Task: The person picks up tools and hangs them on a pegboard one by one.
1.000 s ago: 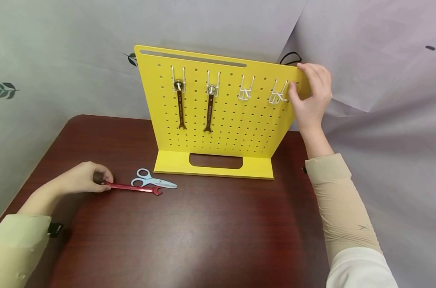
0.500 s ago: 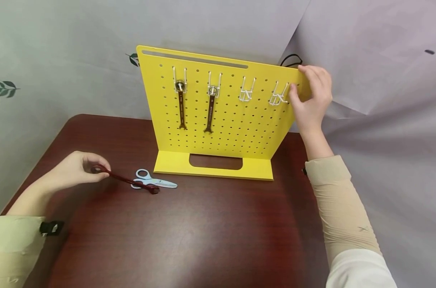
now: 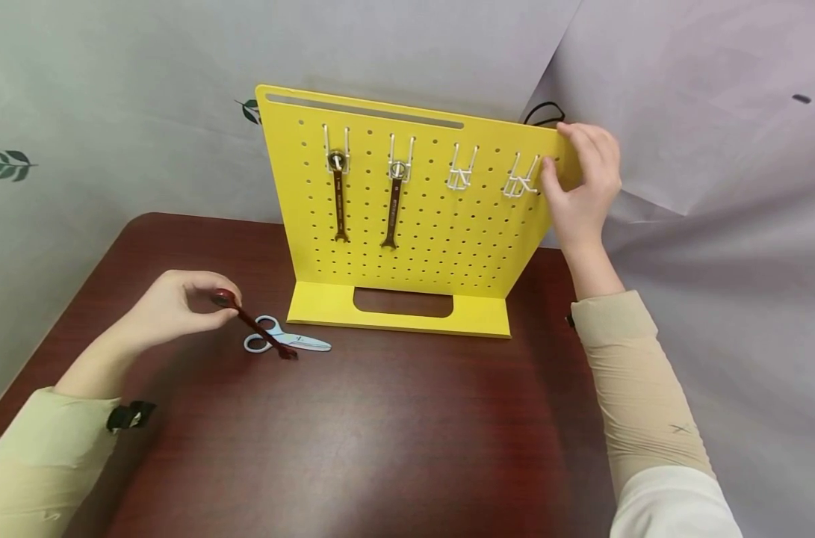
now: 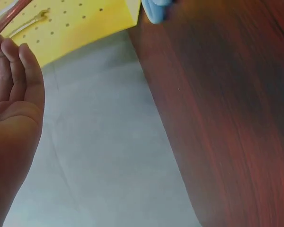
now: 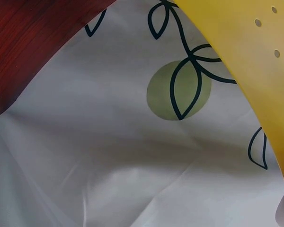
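My left hand (image 3: 175, 308) pinches a dark red wrench (image 3: 254, 324) near its ring end between thumb and fingers. The wrench slants down to the right, its jaw end overlapping the light blue scissors (image 3: 299, 342) in the head view. In the left wrist view part of the wrench (image 4: 9, 15) shows above the fingers (image 4: 32, 71). My right hand (image 3: 585, 183) grips the upper right edge of the yellow pegboard (image 3: 441, 246), thumb in front. Two wrenches, a left one (image 3: 340, 205) and a second one (image 3: 394, 213), hang by their ring ends from white hooks on the board.
Two more white hooks, one (image 3: 459, 175) mid-board and another (image 3: 520, 179) near my right thumb, carry nothing. The board stands on a yellow base (image 3: 481, 317) on the dark red-brown table (image 3: 353, 426). Pale cloth (image 3: 145, 112) hangs behind, and a black cord (image 3: 544, 112) shows behind the board.
My left hand has risen and then shifted right with the wrench, which has turned from nearly level to slanting downward. The right hand stays on the board's edge.
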The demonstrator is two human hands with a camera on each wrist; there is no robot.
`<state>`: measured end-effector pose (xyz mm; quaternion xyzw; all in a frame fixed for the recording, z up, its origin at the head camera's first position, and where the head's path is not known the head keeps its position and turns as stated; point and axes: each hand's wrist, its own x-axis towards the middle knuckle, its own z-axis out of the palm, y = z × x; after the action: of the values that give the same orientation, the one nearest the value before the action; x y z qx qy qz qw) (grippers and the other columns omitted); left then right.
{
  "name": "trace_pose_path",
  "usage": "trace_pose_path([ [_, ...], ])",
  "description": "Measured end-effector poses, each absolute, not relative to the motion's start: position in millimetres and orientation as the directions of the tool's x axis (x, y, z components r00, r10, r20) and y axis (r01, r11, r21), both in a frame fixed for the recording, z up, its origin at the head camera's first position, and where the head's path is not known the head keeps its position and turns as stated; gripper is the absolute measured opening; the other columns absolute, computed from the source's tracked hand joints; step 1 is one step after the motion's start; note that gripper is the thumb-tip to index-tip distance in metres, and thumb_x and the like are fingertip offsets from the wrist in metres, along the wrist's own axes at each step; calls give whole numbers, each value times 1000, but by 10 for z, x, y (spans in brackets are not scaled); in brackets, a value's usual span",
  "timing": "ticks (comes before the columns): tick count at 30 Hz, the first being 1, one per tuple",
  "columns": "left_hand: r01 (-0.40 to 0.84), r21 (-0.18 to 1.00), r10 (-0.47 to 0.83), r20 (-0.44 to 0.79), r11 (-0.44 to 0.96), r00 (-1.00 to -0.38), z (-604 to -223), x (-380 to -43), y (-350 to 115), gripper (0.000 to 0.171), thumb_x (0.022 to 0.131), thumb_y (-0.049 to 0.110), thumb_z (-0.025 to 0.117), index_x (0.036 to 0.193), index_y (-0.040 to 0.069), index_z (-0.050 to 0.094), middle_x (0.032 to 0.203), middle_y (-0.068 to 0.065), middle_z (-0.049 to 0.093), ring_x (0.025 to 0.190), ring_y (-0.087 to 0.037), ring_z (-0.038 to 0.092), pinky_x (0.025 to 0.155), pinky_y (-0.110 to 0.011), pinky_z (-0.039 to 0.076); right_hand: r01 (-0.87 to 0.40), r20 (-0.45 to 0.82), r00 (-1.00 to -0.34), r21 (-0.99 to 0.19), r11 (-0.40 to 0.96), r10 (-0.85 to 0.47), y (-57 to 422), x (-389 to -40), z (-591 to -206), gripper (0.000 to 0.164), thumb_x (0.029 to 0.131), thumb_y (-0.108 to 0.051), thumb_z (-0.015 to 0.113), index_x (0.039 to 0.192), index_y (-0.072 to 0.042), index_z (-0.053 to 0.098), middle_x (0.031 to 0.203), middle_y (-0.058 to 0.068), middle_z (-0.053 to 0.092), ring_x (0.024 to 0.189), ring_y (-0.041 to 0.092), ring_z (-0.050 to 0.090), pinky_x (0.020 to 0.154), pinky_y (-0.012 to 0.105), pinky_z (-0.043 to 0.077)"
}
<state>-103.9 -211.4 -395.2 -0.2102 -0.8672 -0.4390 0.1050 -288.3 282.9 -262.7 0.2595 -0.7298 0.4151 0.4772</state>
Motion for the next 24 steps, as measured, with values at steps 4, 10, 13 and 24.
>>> trace_pose_path([
  [4, 479, 736, 250, 408, 478, -878, -3926, -1111, -1965, 33, 72, -21, 82, 92, 5, 76, 88, 22, 72, 80, 5, 65, 78, -6, 50, -779, 914, -406, -358, 515, 22, 2832, -2882, -2626, 30, 88, 2, 70, 117, 6, 76, 114, 29, 73, 118, 44, 61, 115, 37, 42],
  [10, 469, 834, 204, 425, 292, -882, -3888, -1238, -1697, 32, 75, -27, 75, 94, -2, 76, 91, 18, 75, 82, 2, 68, 81, -8, 54, -783, 916, -401, -355, 511, 22, 2827, -2878, -2621, 30, 88, 3, 69, 116, 7, 76, 114, 29, 73, 118, 45, 61, 115, 37, 42],
  [13, 425, 894, 175, 400, 141, -900, -3882, -1288, -1543, 31, 78, -28, 71, 95, -3, 77, 91, 11, 78, 82, -2, 71, 80, -12, 58, -783, 916, -401, -354, 511, 20, 2820, -2874, -2619, 30, 88, 3, 69, 116, 7, 76, 114, 29, 73, 118, 45, 61, 115, 37, 42],
  [24, 396, 916, 138, 385, 61, -912, -3933, -1461, -1015, 49, 83, -23, 73, 94, 24, 82, 92, 16, 78, 86, 1, 72, 83, -14, 59, -775, 910, -415, -362, 519, 15, 2835, -2888, -2625, 30, 89, 3, 70, 117, 6, 76, 115, 28, 73, 118, 43, 60, 116, 36, 41],
])
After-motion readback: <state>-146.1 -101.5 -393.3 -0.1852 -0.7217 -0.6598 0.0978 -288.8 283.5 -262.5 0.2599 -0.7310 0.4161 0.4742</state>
